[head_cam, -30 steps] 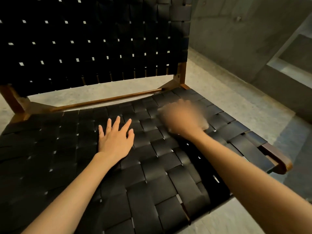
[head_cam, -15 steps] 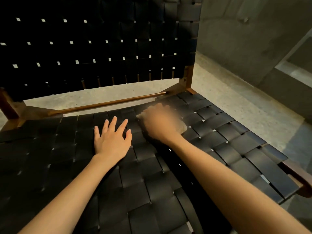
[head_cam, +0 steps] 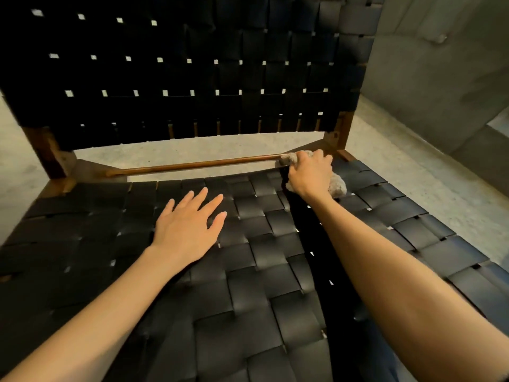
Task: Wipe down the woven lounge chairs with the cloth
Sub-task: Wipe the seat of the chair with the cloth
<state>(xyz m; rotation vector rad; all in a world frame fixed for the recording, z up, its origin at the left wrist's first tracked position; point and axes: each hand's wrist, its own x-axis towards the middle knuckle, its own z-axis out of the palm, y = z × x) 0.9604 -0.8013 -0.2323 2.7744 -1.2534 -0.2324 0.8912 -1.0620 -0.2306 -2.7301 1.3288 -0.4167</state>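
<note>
A lounge chair of black woven straps fills the view, with its seat [head_cam: 248, 285] below and its backrest [head_cam: 192, 73] above. My right hand [head_cam: 309, 173] grips a bunched beige cloth [head_cam: 337, 187] at the seat's back right corner. The cloth's front end touches the wooden rear rail [head_cam: 192, 165]. My left hand [head_cam: 190, 226] rests flat on the middle of the seat, fingers spread.
The chair's wooden frame posts [head_cam: 341, 130] join seat and backrest at both sides. Pale concrete floor [head_cam: 399, 172] shows behind and to the right of the chair. A grey concrete wall [head_cam: 440, 78] rises at the right.
My right hand has moved with the cloth from the middle of the seat back to the rear rail at the right corner. My left hand stays flat on the seat.
</note>
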